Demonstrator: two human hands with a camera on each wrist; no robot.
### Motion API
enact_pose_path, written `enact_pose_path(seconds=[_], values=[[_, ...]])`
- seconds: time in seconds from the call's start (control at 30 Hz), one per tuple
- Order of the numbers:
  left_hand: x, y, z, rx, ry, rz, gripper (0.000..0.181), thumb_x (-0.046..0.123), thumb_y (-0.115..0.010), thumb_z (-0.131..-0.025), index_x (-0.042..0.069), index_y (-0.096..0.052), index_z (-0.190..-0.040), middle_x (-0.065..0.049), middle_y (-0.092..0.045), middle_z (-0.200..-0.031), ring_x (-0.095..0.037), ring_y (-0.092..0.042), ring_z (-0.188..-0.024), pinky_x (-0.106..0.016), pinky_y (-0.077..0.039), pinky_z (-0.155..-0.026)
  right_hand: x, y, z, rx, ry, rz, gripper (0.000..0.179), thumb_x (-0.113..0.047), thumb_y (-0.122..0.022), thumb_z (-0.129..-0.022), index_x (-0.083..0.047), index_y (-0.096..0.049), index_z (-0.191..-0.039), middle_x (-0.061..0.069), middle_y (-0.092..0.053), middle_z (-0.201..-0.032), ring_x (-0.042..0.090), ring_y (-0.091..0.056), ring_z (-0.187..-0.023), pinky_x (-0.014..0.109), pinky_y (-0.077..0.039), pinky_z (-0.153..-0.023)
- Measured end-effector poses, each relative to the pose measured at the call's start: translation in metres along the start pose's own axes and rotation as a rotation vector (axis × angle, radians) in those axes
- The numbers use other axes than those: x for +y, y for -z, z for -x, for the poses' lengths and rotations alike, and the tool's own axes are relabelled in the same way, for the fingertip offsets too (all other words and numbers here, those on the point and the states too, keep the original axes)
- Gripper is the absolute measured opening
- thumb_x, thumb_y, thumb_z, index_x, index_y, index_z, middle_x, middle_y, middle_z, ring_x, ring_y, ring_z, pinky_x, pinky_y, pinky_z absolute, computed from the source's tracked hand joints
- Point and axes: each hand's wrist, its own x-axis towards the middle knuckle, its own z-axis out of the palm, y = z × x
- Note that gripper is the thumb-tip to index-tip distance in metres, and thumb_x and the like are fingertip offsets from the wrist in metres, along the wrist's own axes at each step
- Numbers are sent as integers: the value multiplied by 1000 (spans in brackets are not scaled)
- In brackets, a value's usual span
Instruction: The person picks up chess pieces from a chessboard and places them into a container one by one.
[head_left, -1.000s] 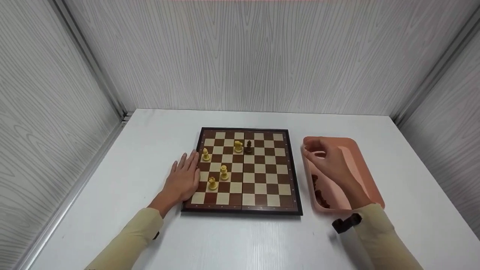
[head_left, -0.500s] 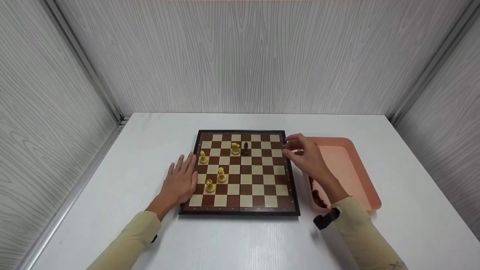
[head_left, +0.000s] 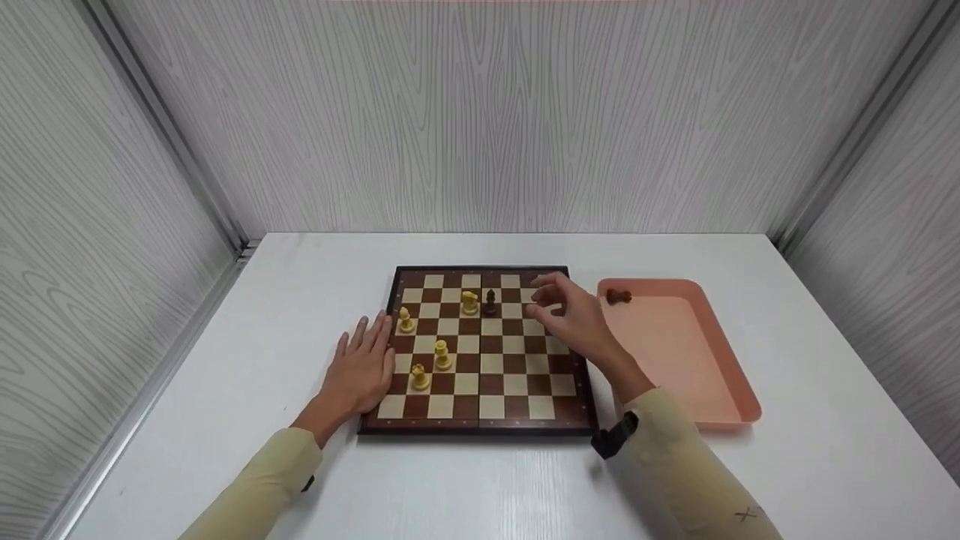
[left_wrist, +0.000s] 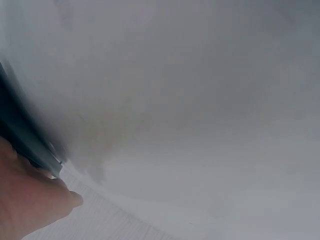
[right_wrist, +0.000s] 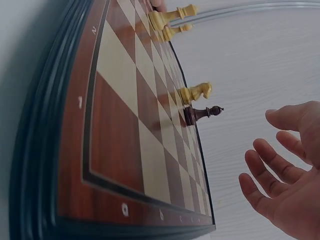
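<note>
A brown-and-cream chessboard lies on the white table. My left hand rests with straight fingers along its left edge. Over the board's right half hovers my right hand, its fingers loosely bent and nothing between them in the right wrist view. Left of its fingertips stands a dark bishop, beside a pale yellow knight. A yellow bishop stands close to my left fingertips. Nearer to me are a yellow rook-like piece and a yellow crowned piece.
To the right of the board is a pink tray. A dark chess piece lies in its far left corner; my right forearm covers part of its left side. Wood-grained panels rise behind and at both sides.
My right hand has moved left from inside the pink tray to above the board, uncovering a dark piece in the tray's far corner. The left hand has stayed at the board's edge.
</note>
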Motion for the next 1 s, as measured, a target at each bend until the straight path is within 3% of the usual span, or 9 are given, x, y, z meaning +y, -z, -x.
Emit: enact_pose_path(seconds=[0.13, 0.4, 0.67, 1.0], values=[[1, -1, 0, -5, -1, -5, 60, 28, -27, -112, -2, -13, -163, -18, -13, -170, -41, -9, -156, -61, -10, -123, 3, -8, -1, -5, -7, 23, 36, -15, -73, -97, -6, -63, -130, 16, -72, -112, 24, -68, -104, 48, -57, -90], [0, -1, 0, 20, -13, -2, 60, 27, -29, -112, -3, -15, -163, -18, -15, -170, -41, -10, -155, -61, -11, -122, 4, -17, -5, -13, 15, -29, 35, -10, -72, -97, 2, -61, -128, 19, -68, -115, 32, -67, -107, 51, -54, -95], [-2, -4, -1, 4, -16, 7, 60, 27, -26, -113, -2, -12, -163, -17, -13, -170, -41, -8, -156, -62, -9, -122, 5, -23, -9, -29, -19, -58, 36, -10, -72, -97, 1, -61, -130, 20, -66, -119, 34, -65, -110, 52, -53, -95], [-1, -3, 1, 10, -7, 12, 59, 26, -27, -112, -2, -14, -163, -17, -13, -170, -41, -9, -156, -61, -10, -122, 7, -38, -18, -38, -2, -90, 33, -8, -70, -97, 4, -61, -127, 25, -66, -118, 37, -64, -110, 53, -53, -95]])
